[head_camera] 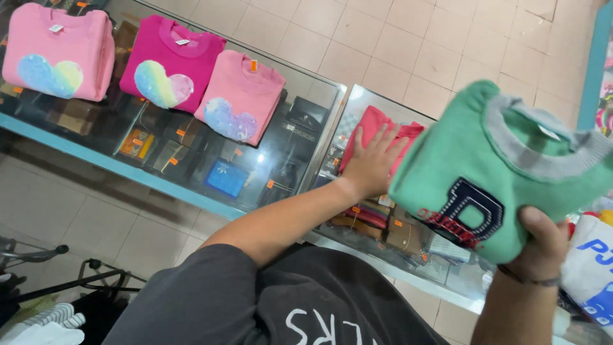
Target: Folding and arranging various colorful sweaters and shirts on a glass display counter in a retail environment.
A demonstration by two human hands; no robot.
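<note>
at the right of the frame the right hand [539, 246] is closed on the lower edge of a folded green sweatshirt [491, 169], thumb on top, holding it above the glass desk [300, 121]. the left hand [372, 163] lies open and flat on a folded red garment [370, 128] at centre. both look soft, light and floppy; a grip under the fold should keep them folded. three pink sweatshirts [239, 96] fill the upper left; bare glass lies between them and the red one.
</note>
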